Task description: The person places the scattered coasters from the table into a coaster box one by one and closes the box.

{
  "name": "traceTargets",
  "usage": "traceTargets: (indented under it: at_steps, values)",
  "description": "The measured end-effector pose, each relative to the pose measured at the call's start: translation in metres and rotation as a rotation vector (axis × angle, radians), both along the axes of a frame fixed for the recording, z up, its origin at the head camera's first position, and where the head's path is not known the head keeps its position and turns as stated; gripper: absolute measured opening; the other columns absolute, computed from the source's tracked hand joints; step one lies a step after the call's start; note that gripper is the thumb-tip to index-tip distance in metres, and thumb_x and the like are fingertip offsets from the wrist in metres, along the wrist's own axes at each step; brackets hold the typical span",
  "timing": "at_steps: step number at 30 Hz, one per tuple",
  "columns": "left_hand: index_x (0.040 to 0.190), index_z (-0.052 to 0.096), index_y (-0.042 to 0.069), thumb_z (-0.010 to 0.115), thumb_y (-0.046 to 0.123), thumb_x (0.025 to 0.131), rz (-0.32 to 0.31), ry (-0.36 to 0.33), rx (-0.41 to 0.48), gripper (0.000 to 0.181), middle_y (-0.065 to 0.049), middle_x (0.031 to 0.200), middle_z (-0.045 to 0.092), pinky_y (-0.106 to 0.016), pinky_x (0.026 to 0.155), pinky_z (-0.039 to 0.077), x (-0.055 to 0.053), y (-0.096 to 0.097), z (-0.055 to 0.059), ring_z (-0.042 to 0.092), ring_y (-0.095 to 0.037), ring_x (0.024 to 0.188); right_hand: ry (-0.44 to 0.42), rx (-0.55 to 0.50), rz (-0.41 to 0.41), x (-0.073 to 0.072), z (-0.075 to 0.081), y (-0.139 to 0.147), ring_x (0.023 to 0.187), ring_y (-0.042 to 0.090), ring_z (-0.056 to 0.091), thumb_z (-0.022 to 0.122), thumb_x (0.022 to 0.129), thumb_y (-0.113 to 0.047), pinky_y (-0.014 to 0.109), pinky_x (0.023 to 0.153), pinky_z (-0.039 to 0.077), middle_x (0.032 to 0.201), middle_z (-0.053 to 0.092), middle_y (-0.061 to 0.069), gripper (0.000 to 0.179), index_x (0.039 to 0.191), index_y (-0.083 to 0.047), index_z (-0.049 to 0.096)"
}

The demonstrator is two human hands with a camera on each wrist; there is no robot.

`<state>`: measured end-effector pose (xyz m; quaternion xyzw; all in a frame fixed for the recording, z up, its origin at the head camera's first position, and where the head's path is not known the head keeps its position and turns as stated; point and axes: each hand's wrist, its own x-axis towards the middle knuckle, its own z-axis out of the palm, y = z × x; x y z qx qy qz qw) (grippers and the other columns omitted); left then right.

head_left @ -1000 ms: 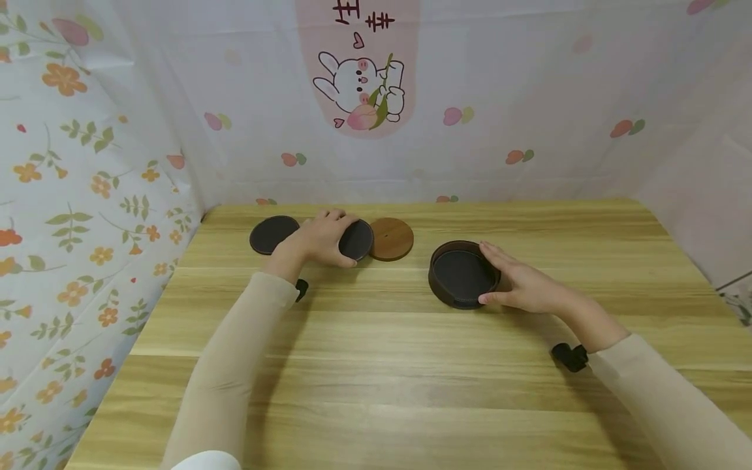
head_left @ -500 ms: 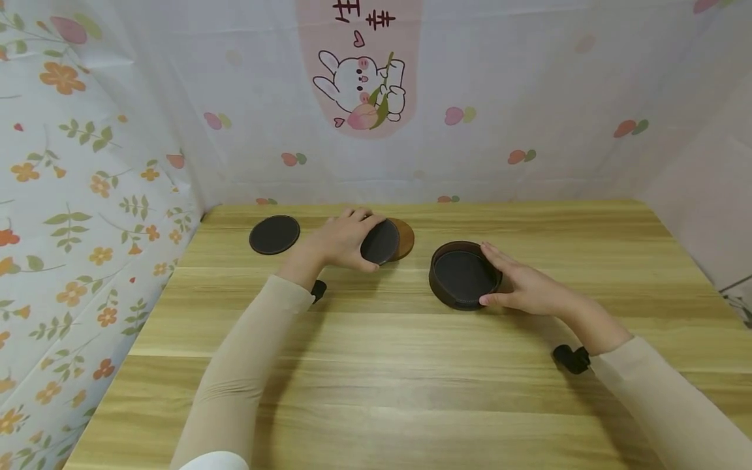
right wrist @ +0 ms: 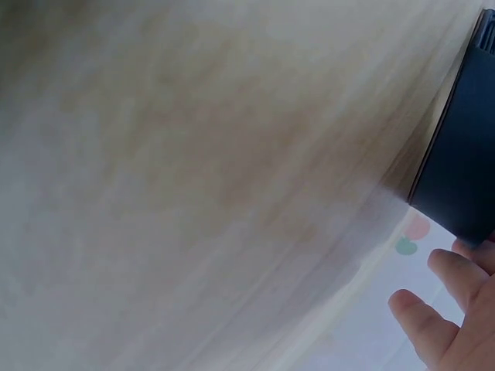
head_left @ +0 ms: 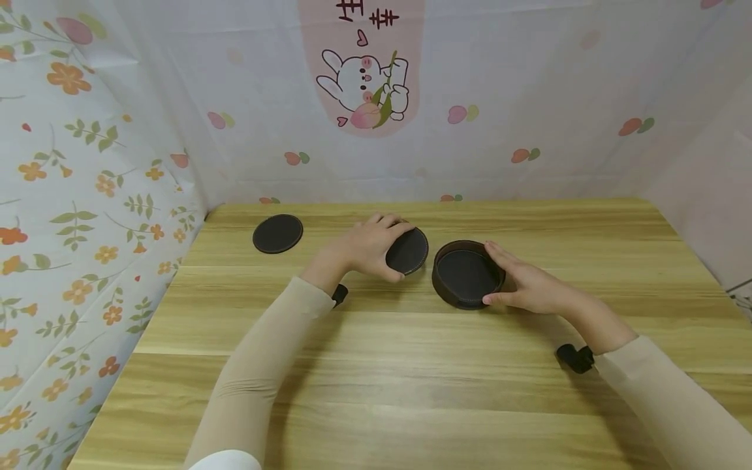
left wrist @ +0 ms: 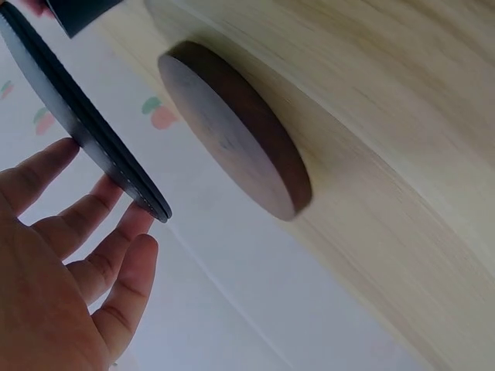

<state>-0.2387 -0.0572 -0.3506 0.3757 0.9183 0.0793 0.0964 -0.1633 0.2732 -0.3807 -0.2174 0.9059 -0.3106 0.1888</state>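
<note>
My left hand (head_left: 376, 248) holds a round black coaster (head_left: 408, 251) by its edge, raised above the table. In the left wrist view its rim looks double, as if two discs lie together. Below that coaster stands a thick round wooden coaster (left wrist: 232, 135), hidden in the head view. My right hand (head_left: 525, 284) grips the right side of a dark round coaster holder (head_left: 452, 297), thumb at the front and fingers behind. A black disc (head_left: 468, 274) lies inside the holder. The right wrist view catches only part of the holder's outer wall (right wrist: 460, 154).
Another black coaster (head_left: 278, 234) lies flat at the back left of the wood-grain table (head_left: 388, 391). Patterned cloth (head_left: 235, 130) hangs behind the table and along its left side.
My left hand has carried the black coaster rightward, over the wooden coaster and close to the holder. My right hand and the holder stay in place.
</note>
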Motion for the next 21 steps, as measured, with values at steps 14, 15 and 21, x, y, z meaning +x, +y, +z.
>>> traceTargets:
  at_steps: [14, 15, 21]
  values:
    - [0.155, 0.033, 0.024, 0.072, 0.055, 0.076, -0.093, -0.009, 0.007, 0.093, -0.003, 0.152, 0.037, -0.044, 0.095, 0.044, 0.009, 0.043, 0.003, 0.037, -0.025, 0.134, -0.005, 0.02, -0.016, 0.004, -0.002, 0.0, 0.152, 0.046, 0.003, 0.07, 0.089, -0.046, 0.068, 0.115, 0.014, 0.167, -0.002, 0.02, 0.107, 0.161, -0.007, 0.0]
    - [0.155, 0.033, 0.024, 0.072, 0.055, 0.076, -0.097, -0.007, 0.009, 0.093, -0.003, 0.152, 0.037, -0.044, 0.095, 0.044, 0.009, 0.045, 0.004, 0.037, -0.024, 0.134, -0.004, 0.019, -0.015, 0.004, -0.002, 0.0, 0.152, 0.046, 0.003, 0.07, 0.09, -0.046, 0.068, 0.115, 0.015, 0.167, -0.002, 0.02, 0.107, 0.161, -0.007, 0.0]
    - [0.155, 0.032, 0.025, 0.073, 0.055, 0.077, -0.112, 0.01, 0.007, 0.094, -0.004, 0.154, 0.035, -0.044, 0.099, 0.044, 0.012, 0.058, 0.005, 0.035, -0.024, 0.137, 0.002, 0.017, -0.005, 0.001, 0.0, 0.001, 0.151, 0.047, 0.005, 0.07, 0.09, -0.046, 0.068, 0.115, 0.015, 0.167, -0.002, 0.02, 0.106, 0.161, -0.008, 0.0]
